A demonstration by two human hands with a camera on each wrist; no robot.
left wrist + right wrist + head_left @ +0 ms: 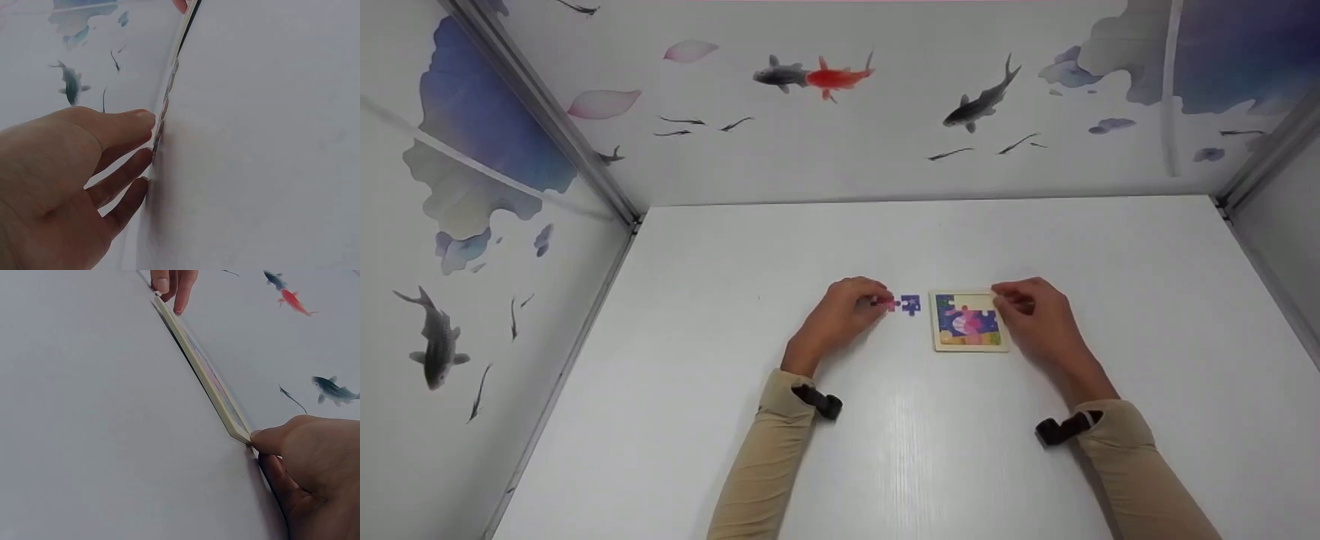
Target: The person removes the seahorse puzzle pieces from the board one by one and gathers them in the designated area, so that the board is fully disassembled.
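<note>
Cream puzzle tray (971,349), partly filled, on white table (900,442); right hand (1039,315) pinches its right edge (upper corner hidden). Left hand (846,309) partly covers pink piece (891,304), just beside purple piece (911,304); whether pinching, cannot tell.

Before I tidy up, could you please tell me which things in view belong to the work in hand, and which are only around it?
Part of the work:
puzzle frame, with fitted pieces inside
loose pieces, left of the frame
left hand, at the loose pieces
right hand, at the frame's edge

Only around it:
white table, the supporting surface
painted back wall
tan sleeves
black wrist straps
</note>
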